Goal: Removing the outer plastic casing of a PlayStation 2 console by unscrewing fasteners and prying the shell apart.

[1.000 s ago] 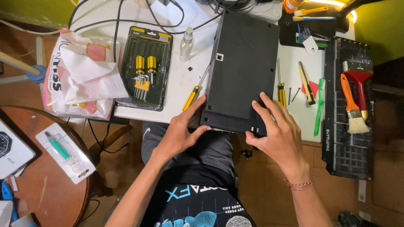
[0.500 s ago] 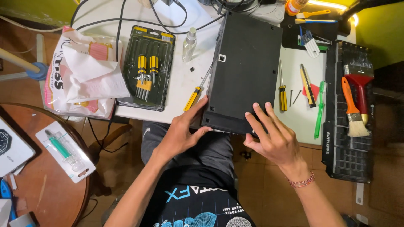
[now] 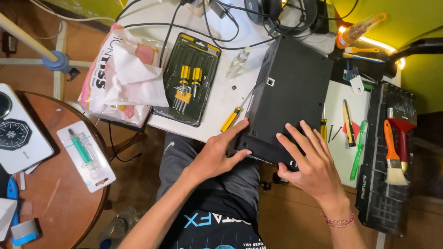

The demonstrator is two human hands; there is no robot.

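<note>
A flat black device [image 3: 290, 99], like an upturned laptop, lies on the white table [image 3: 221, 99] with its near edge over the table's front. My left hand [image 3: 217, 154] grips its near left corner, thumb on top. My right hand [image 3: 311, 163] rests on its near right part with fingers spread on the surface and the thumb under the edge. A yellow-handled screwdriver [image 3: 230, 118] lies on the table just left of the device, beside my left hand.
A black blister pack of yellow screwdrivers [image 3: 187, 78] and a pink-and-white bag [image 3: 122, 76] lie to the left. Small tools [image 3: 348, 122], a green tool and a black keyboard [image 3: 387, 157] carrying an orange-handled brush sit at right. Cables and a spray bottle lie behind. A round wooden table [image 3: 50, 184] stands at lower left.
My right hand has shifted left along the device's near edge and spread its fingers flat. The left hand stays on the near left corner.
</note>
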